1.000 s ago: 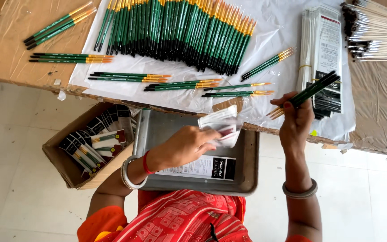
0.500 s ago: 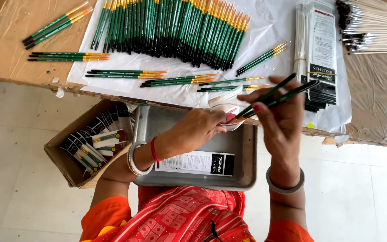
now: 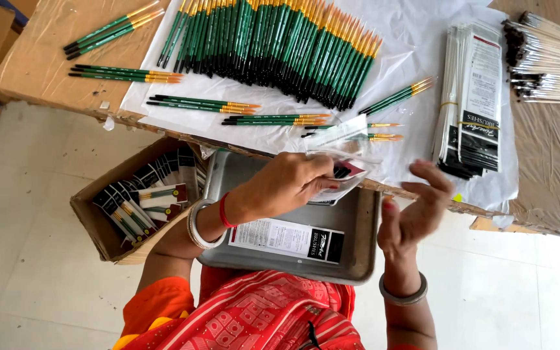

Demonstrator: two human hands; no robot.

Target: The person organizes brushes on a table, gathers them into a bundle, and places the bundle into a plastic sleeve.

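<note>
The left hand (image 3: pixel 280 185) is pinching a clear brush packet (image 3: pixel 345 162) over the metal tray (image 3: pixel 358 220), at the worktop (image 3: pixel 40 58) edge. The right hand (image 3: pixel 416 210) is hovering beside it, fingers spread, holding nothing.

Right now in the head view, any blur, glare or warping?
Head view: right hand is slightly motion-smeared; left hand and brushes sharp. Light soft and even, faint shadows. White sheet bright, near washed out. Table edge bows, wide-angle warp.
</note>
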